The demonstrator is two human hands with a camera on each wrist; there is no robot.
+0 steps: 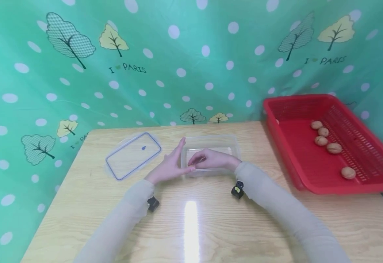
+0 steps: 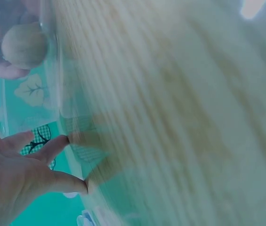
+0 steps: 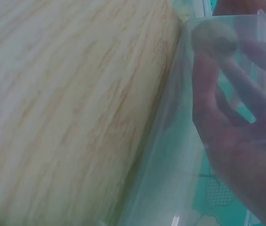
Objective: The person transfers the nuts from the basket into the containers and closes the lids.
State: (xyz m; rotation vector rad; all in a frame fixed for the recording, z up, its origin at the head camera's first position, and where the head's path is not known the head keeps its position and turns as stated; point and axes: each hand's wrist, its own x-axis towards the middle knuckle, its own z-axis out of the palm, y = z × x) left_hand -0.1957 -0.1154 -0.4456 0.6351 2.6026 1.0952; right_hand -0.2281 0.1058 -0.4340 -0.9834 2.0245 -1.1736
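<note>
A clear plastic container [image 1: 212,138] stands near the middle of the table. Reaching down into its left end, my right hand [image 1: 215,159] pinches a walnut [image 3: 213,37] between thumb and fingers. Through the clear wall, the left wrist view also shows that walnut [image 2: 25,46], low in the container. My left hand [image 1: 167,168] is at the container's left end with its fingers spread and fairly straight. Its thumb reaches the near left corner; whether it presses the wall cannot be told.
A clear lid [image 1: 129,159] with a blue seal lies left of the container. To the right, a red plastic basket [image 1: 293,146] holds several walnuts [image 1: 334,148]. A polka-dot green curtain [image 1: 165,73] hangs behind the wooden table [image 1: 158,233].
</note>
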